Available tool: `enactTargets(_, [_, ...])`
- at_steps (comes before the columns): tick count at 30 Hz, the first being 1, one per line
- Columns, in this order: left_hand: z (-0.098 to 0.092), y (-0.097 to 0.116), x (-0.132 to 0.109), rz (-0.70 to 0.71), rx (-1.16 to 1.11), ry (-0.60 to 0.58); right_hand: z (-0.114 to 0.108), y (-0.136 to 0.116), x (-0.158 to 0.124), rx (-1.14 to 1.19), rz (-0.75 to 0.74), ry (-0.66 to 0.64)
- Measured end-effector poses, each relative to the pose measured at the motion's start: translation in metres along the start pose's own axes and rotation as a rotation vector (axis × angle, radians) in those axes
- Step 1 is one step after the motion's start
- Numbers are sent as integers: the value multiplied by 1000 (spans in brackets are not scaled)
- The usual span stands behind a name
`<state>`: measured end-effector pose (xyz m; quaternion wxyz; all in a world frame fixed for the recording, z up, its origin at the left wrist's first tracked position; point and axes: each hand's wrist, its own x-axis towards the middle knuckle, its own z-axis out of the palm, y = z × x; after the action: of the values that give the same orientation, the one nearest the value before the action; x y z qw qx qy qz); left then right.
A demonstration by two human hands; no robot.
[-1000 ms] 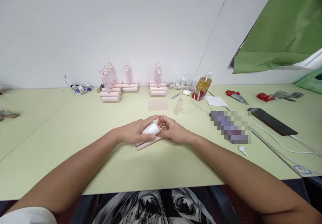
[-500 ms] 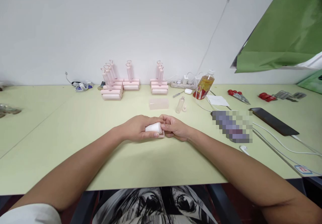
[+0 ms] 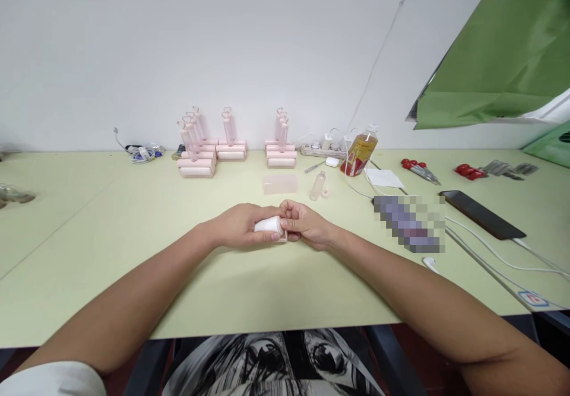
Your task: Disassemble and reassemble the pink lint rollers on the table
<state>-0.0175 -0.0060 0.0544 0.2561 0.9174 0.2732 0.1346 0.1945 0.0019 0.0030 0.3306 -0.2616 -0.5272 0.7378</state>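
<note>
My left hand is closed around a white roller that lies sideways just above the pale green table. My right hand meets it from the right, its fingers pinched on the roller's end, where a bit of a pink part shows underneath. Both hands rest near the middle of the table, touching each other.
Pink lint rollers stand stacked at the back by the wall. A clear pink cover, a small vial, a drink bottle, a power strip, a phone, cables and red-handled tools lie to the right.
The pink holder that stuck out below the roller toward the lower left is now mostly hidden under my hands. The roller has turned from tilted to lying level between both hands.
</note>
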Motion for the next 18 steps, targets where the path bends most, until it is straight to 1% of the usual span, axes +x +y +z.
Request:
enactTargets(9, [-2,0,1,-9,20,-19,1,0,0,19,-25,9])
enactTargets(18, [-1,-5,1,8,213,7,-2,13,2,-126,-93,89])
